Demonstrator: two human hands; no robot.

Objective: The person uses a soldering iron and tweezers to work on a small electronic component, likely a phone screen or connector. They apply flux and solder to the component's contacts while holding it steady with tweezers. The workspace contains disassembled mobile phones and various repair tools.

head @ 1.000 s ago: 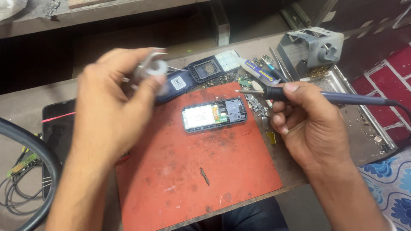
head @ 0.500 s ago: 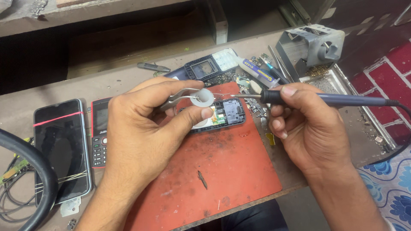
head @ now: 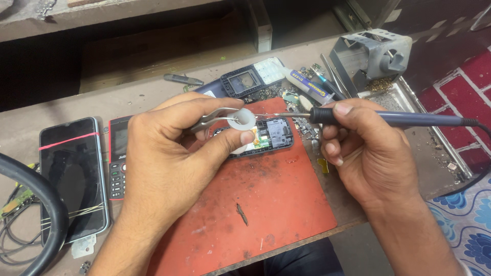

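My left hand (head: 169, 158) pinches a small white solder spool (head: 241, 119) between thumb and fingers, just above an opened keypad phone (head: 271, 134) lying on a red work mat (head: 266, 204). My right hand (head: 368, 153) grips a blue-handled soldering iron (head: 409, 119) whose thin tip points left and reaches the spool over the phone's exposed board. The left part of the opened phone is hidden behind my left thumb.
A black smartphone with a red band (head: 71, 174) and a red-edged keypad phone (head: 118, 158) lie at the left. A phone frame (head: 245, 82), a tube (head: 307, 83), tweezers and small parts lie behind the mat. A grey metal iron stand (head: 373, 53) sits back right. A black cable (head: 36, 199) curves at left.
My left hand brought the spool from up left down over the opened phone, uncovering the two phones at left. The iron tip now meets the spool; my right hand barely moved.
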